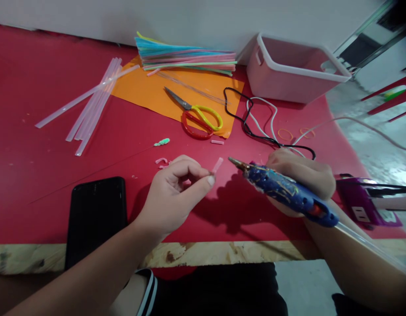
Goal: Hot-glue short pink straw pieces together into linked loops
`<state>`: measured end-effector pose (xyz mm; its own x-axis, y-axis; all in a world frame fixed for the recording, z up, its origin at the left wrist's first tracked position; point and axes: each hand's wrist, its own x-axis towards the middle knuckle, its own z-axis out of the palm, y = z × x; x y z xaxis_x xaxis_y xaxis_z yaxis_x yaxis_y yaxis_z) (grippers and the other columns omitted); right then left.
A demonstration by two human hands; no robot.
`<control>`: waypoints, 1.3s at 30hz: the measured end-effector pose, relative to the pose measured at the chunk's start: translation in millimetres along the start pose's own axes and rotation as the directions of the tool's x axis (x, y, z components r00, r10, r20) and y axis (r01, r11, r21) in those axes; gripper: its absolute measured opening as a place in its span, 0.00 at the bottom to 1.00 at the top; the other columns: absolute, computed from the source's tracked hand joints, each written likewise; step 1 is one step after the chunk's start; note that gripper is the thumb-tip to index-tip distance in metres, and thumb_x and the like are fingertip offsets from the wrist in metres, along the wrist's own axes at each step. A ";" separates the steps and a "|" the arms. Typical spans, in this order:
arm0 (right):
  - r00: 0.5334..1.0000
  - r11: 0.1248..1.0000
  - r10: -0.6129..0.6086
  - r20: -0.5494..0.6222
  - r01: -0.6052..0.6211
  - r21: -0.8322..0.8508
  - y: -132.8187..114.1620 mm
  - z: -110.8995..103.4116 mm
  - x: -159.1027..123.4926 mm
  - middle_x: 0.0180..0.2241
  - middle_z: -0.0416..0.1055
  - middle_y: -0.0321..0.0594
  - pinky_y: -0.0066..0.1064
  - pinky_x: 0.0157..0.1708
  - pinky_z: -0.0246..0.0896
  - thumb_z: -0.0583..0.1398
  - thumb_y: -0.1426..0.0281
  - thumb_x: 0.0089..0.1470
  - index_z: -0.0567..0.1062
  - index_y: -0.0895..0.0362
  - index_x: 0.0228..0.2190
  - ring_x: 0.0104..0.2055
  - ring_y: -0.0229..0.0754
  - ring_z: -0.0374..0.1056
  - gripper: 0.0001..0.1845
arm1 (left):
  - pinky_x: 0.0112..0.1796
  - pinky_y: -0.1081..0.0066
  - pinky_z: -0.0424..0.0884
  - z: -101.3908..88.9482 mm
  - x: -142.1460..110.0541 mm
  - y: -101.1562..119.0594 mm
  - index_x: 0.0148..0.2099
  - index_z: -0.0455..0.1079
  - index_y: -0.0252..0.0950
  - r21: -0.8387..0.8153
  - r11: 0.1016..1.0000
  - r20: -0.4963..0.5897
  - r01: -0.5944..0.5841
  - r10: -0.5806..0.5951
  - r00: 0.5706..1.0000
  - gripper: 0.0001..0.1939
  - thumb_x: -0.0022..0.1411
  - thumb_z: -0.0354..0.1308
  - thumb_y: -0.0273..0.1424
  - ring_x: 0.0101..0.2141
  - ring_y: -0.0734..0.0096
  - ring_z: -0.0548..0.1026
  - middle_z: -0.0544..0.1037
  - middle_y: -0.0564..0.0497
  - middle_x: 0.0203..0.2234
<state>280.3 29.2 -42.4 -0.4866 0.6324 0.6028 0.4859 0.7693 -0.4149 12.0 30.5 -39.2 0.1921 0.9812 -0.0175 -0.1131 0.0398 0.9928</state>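
Between thumb and forefinger, my left hand pinches a short pink pipe cleaner piece, which points up and to the right. My right hand is wrapped round a blue glue gun. The gun's metal nozzle faces the pink piece, with a small gap between them. A clear glue stick sticks out of the gun's back end. Small pink offcuts lie just behind my left hand, and another short pink piece rests farther back. A thin wire with a green fuzzy tip lies to the left.
A black phone lies at the front left. Spare glue sticks are at the back left. Scissors and a pipe cleaner bundle rest on orange paper. A pink bin, cords and a purple power strip are rightward.
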 end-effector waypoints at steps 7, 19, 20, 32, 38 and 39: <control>0.993 0.996 -0.016 0.114 0.006 0.092 -1.4 2.5 3.7 0.27 0.70 0.42 0.42 0.32 0.64 0.58 0.70 0.61 0.76 0.57 0.41 0.30 0.45 0.69 0.09 | 0.34 0.74 0.68 -1.9 -2.2 -8.6 0.34 0.77 0.39 0.162 0.979 -0.032 -0.120 0.126 0.991 0.03 0.61 0.65 0.26 0.33 0.75 0.73 0.73 0.55 0.31; 0.983 0.997 -0.040 0.177 0.028 0.071 0.8 2.1 6.1 0.27 0.68 0.42 0.41 0.33 0.62 0.59 0.72 0.60 0.76 0.59 0.41 0.29 0.44 0.68 0.08 | 0.29 0.77 0.68 -1.2 -2.3 0.7 0.31 0.75 0.38 0.081 0.976 0.073 -0.203 0.197 0.978 0.08 0.60 0.63 0.21 0.28 0.79 0.72 0.74 0.56 0.28; 0.985 0.997 -0.041 0.166 0.029 0.071 1.5 2.0 5.6 0.26 0.69 0.41 0.41 0.33 0.62 0.59 0.71 0.60 0.76 0.58 0.41 0.29 0.44 0.68 0.08 | 0.29 0.77 0.68 -1.4 -2.3 0.7 0.31 0.75 0.38 0.072 0.977 0.082 -0.201 0.195 0.977 0.08 0.60 0.63 0.21 0.28 0.79 0.72 0.74 0.56 0.28; 0.992 0.999 -0.014 0.124 0.009 0.042 4.9 1.8 1.4 0.27 0.70 0.40 0.40 0.34 0.62 0.61 0.69 0.59 0.76 0.57 0.41 0.30 0.44 0.69 0.09 | 0.30 0.73 0.70 0.2 -2.6 2.1 0.30 0.75 0.37 0.024 0.995 0.057 -0.101 0.100 0.993 0.06 0.58 0.65 0.23 0.29 0.74 0.73 0.74 0.54 0.28; 0.993 0.999 0.027 0.113 -0.024 -0.024 2.1 0.7 0.3 0.29 0.70 0.41 0.40 0.34 0.63 0.61 0.72 0.57 0.76 0.56 0.39 0.31 0.44 0.67 0.07 | 0.30 0.73 0.69 -0.8 -2.4 1.8 0.30 0.75 0.38 0.021 0.995 0.066 -0.102 0.100 0.993 0.06 0.59 0.65 0.24 0.30 0.74 0.73 0.74 0.53 0.28; 0.997 0.999 0.025 0.079 -0.022 -0.038 1.6 0.5 -0.2 0.28 0.69 0.40 0.39 0.33 0.63 0.62 0.73 0.56 0.76 0.55 0.39 0.30 0.43 0.67 0.07 | 0.30 0.73 0.70 -1.0 -2.3 1.7 0.30 0.75 0.38 0.005 0.996 0.069 -0.093 0.092 0.993 0.06 0.59 0.65 0.23 0.30 0.74 0.73 0.74 0.53 0.28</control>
<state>280.8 30.3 -43.5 -0.5297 0.6568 0.5367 0.5236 0.7510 -0.4024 10.4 28.5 -37.6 0.2472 0.9655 0.0823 -0.1256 -0.0523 0.9907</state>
